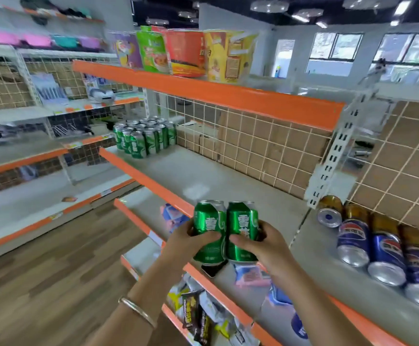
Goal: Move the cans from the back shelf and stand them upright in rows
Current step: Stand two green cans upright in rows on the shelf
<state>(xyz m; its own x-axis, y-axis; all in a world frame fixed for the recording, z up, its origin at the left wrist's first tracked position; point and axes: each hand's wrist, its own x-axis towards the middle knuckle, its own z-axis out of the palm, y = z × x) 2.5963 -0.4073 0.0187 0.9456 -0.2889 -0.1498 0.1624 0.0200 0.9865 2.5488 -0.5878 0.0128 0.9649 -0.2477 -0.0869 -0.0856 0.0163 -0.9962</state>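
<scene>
Green is the colour of both held cans: the left hand point(191, 242) curls round one green can point(208, 228), and the right hand point(266, 245) curls round a second green can point(242, 226). They touch and stand tall over the grey shelf point(203, 176) edge, ready to go down upright. Far ahead and left of the hands, standing green cans point(144, 138) make rows, likely their spot. Right of the right hand, blue cans point(351, 242) lie on their sides.

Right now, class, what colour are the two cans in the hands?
The left can and right can are green with white lettering; head view shows it.
</scene>
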